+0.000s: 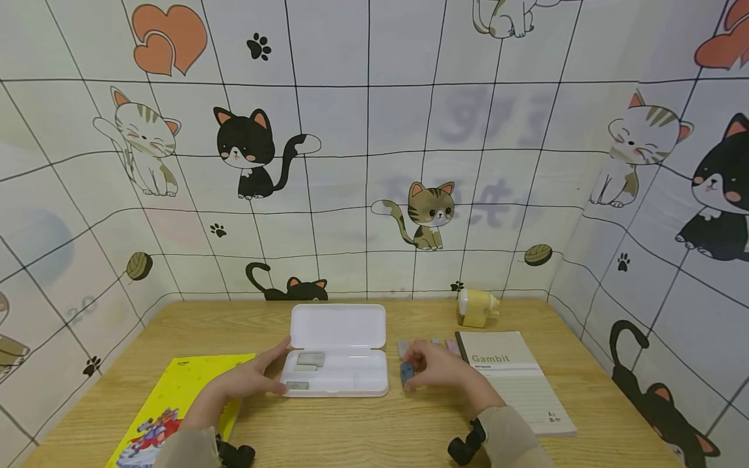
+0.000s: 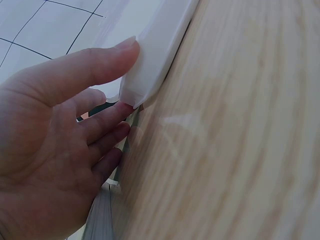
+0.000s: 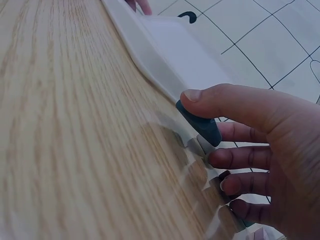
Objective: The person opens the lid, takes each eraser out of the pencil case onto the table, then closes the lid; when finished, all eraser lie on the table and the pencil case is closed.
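An open white pencil case (image 1: 368,383) stands on the table with its lid raised at the back. Several grey and whitish eraser-like blocks (image 1: 311,359) lie in its left part. My left hand (image 1: 251,377) rests against the case's left side, thumb at the front corner and fingers farther back. To the right of the case, my right hand (image 1: 435,365) pinches a small blue eraser (image 1: 407,372) between thumb and index finger. The right wrist view shows this eraser (image 3: 200,125) dark and tilted, with the other fingers loosely bent below the index.
Behind my right hand lie small grey (image 1: 402,349) and pink blocks (image 1: 453,347), partly hidden. A notebook (image 1: 526,383) lies at the right, with a yellow pencil sharpener (image 1: 476,308) behind it. The yellow book (image 1: 170,390) is partly under my left forearm. A cat-print sheet (image 1: 351,162) hangs behind the table.
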Motion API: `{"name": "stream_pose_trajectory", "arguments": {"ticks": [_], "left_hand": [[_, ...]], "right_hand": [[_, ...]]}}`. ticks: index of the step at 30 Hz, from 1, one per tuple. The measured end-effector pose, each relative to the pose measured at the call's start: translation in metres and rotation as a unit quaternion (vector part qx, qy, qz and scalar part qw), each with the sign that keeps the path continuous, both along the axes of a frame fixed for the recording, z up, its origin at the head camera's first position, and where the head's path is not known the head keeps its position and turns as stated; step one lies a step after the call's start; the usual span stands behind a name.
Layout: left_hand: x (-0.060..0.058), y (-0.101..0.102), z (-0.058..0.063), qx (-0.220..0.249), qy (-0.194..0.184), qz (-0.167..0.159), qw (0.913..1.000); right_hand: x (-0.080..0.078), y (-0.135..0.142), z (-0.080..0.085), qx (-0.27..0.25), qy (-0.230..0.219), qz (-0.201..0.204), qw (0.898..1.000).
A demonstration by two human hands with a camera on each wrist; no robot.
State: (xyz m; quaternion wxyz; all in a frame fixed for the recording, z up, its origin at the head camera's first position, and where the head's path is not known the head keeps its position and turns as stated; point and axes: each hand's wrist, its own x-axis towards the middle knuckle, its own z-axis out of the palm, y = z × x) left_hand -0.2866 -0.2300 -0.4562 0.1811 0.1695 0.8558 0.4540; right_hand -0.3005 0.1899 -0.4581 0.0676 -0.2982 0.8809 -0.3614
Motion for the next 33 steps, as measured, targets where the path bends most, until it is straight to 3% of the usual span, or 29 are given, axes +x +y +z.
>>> {"name": "stream_pose_trajectory", "arguments": {"ticks": [33], "left_hand": [[-0.0006, 0.0003, -0.0013, -0.008, 0.006, 0.006, 0.9999]], "right_hand": [[0.0017, -0.0019, -0.0055, 0.033, 0.020, -0.008, 0.999]]}}
